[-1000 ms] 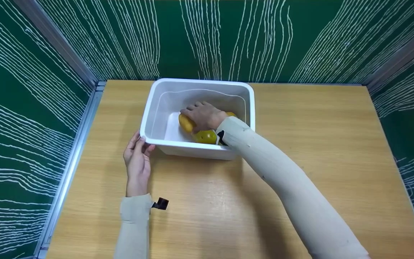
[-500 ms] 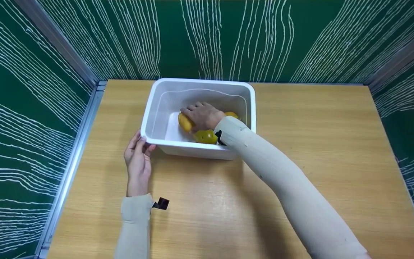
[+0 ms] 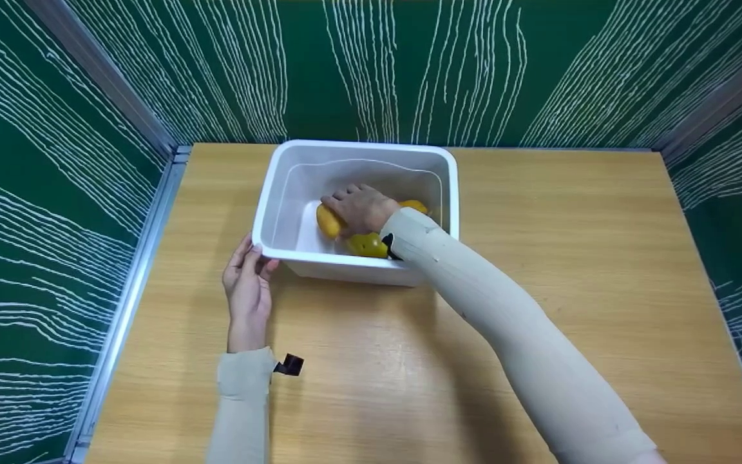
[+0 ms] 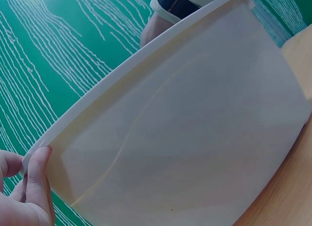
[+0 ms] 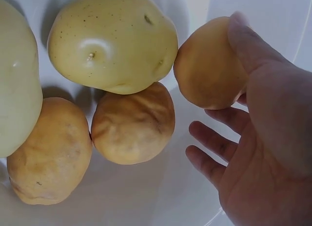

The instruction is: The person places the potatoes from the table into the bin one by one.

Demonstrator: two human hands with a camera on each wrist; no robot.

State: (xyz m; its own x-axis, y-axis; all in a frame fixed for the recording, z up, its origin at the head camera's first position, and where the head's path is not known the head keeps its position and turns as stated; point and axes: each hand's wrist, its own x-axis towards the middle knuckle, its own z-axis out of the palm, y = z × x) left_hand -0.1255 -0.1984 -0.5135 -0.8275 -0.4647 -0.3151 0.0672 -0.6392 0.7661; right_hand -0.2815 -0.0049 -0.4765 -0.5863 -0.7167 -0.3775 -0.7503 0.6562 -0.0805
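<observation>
A white plastic bin point(image 3: 345, 260) stands at the back of the table. My left hand point(image 3: 248, 287) pinches its near left corner; in the left wrist view the thumb and fingers point(image 4: 38, 179) straddle the rim. My right hand point(image 3: 361, 209) reaches inside and holds an orange-yellow oval, mango-like piece point(image 5: 210, 63) between thumb and fingers, its lower fingers apart from it. This piece touches a glossy yellow-green potato point(image 5: 112, 41). Two wrinkled orange pieces point(image 5: 132, 123) and a pale green one point(image 5: 17, 80) lie beyond. In the head view, my right hand and sleeve cover part of the contents.
The wooden table point(image 3: 570, 270) extends to the right and in front of the bin. Green panels point(image 3: 558, 64) with white wavy lines enclose the back and sides. A small black wrist mount point(image 3: 290, 365) sticks out from the left sleeve.
My right hand has shifted slightly left inside the bin, together with the orange-yellow piece. More of the potato and of the orange piece on the right shows. My left hand keeps its place.
</observation>
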